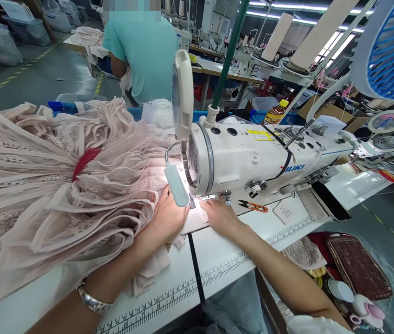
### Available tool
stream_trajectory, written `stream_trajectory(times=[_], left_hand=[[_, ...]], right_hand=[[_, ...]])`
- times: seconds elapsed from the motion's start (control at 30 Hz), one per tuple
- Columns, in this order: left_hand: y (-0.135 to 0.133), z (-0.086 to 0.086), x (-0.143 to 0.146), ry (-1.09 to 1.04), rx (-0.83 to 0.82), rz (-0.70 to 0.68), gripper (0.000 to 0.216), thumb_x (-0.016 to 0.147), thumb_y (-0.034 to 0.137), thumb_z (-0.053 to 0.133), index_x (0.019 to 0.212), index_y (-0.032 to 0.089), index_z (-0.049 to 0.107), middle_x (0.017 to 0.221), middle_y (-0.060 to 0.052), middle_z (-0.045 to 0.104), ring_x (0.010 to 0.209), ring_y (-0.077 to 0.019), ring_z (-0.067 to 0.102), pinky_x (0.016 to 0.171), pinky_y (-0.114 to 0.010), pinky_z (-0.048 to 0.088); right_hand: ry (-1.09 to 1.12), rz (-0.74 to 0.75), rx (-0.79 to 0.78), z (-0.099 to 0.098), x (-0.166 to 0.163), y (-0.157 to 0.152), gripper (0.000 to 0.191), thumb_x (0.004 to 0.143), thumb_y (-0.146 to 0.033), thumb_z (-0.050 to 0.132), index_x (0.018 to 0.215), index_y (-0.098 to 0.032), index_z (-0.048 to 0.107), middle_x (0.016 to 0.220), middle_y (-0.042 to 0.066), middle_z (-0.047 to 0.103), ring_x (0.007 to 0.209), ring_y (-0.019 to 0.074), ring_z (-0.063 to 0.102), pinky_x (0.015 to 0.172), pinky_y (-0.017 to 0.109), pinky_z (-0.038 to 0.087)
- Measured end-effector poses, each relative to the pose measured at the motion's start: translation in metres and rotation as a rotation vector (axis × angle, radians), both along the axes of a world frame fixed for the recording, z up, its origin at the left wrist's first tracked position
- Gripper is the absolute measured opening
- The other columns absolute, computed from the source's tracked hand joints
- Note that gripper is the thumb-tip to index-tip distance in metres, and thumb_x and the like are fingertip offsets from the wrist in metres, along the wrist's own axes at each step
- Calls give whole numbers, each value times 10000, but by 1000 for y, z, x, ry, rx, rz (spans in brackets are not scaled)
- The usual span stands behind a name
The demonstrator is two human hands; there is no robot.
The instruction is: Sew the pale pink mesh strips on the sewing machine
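Your left hand (167, 218) lies flat and unclenched, palm down on the pale pink fabric (79, 204), pressing it to the white table (225, 260) just left of the sewing machine (252, 157) head. Your right hand (219, 215) rests on the other side, fingertips on the same cloth in the glare of the lamp (177, 185); whether they pinch it or only press cannot be told. The fabric is sheer blush mesh with lace bands, gathered in many folds. Only a small edge lies between your hands; the bulk is heaped to your left, bound by a red tie (85, 160). Orange thread snips (254, 206) lie near your right hand, on its right.
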State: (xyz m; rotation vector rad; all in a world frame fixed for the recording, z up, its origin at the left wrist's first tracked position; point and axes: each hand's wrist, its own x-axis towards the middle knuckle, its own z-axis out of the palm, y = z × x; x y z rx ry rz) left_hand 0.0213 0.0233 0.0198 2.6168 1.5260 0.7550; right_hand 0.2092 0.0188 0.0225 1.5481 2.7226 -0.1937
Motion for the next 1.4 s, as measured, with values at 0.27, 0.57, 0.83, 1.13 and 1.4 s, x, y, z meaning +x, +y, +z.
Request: stream_trajectory(times=[0.27, 0.57, 0.83, 1.13, 1.4], left_hand=[[-1, -1, 0, 7, -3, 14, 116, 899, 167, 452, 834, 208, 538, 941, -99, 645, 1030, -294, 587, 889, -449, 481], [0, -2, 1, -4, 44, 3, 116, 867, 134, 454, 817, 210, 527, 944, -99, 645, 1013, -286, 588, 922, -448, 469], [0, -4, -1, -4, 26, -8, 103, 859, 166, 469, 799, 222, 530, 916, -94, 646, 1083, -309, 562, 946, -482, 457], [0, -4, 0, -8, 7, 13, 94, 861, 172, 476, 842, 214, 558, 960, -112, 649, 1134, -329, 541, 954, -501, 465], [0, -2, 0, 30, 53, 5, 101, 863, 161, 482, 791, 217, 526, 922, -103, 641, 1072, -311, 563, 939, -479, 469]], right_hand=[[66, 7, -26, -11, 10, -1, 585, 855, -5, 382, 1381, -211, 534, 1173, 107, 657, 1048, 252, 595, 940, 397, 461], [112, 38, -19, -12, 14, -1, 640, 836, -5, 363, 1407, -235, 539, 1250, 93, 651, 995, 223, 619, 1035, 443, 409], [59, -7, -36, -2, 6, -3, 658, 836, 8, 339, 1403, -265, 530, 1234, 65, 674, 1044, 229, 610, 1021, 427, 409], [7, 5, -22, 5, 1, -5, 614, 850, 28, 364, 1386, -222, 530, 1119, 99, 692, 1078, 255, 600, 1006, 436, 405], [-13, 30, 18, 9, -2, -5, 367, 1038, -234, 346, 1317, -197, 581, 1034, 118, 700, 987, 255, 624, 983, 463, 421]])
